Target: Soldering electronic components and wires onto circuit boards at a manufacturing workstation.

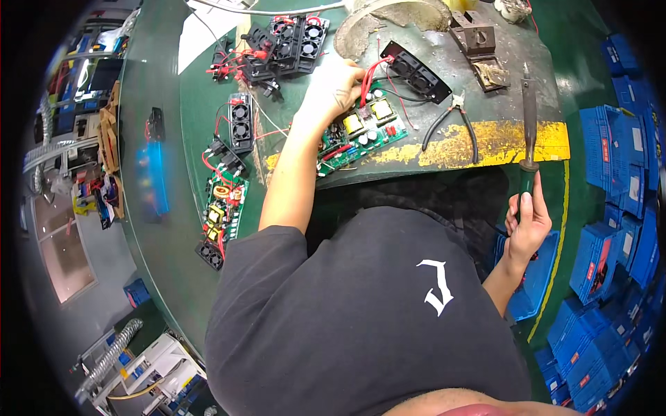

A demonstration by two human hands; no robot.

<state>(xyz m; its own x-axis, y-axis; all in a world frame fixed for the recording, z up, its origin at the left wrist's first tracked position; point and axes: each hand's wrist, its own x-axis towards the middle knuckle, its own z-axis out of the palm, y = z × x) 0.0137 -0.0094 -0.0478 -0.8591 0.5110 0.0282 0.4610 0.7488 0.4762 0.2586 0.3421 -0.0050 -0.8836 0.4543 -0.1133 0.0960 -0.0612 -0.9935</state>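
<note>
My left hand (336, 84) reaches over the near side of the workbench, fingers curled at the edge of a green circuit board (378, 139). What its fingertips pinch beside the red wires (368, 80) is hidden. These wires run from the board to a black twin-fan panel (417, 73) behind it. At the right, beyond the bench edge, my right hand (527, 225) grips the green handle of a soldering iron (530, 128). Its long metal shaft points away from me, over the bench corner. Between the board and the iron lie pliers (470, 128) with dark handles, spread apart.
Fan assemblies (302, 45) with red wires crowd the back left. Another wired board (225, 201) lies along the left. A crusted curved piece (395, 14) and a metal block (475, 38) stand at the back. Blue bins (603, 149) line the right; a blue crate (544, 284) sits below my right hand.
</note>
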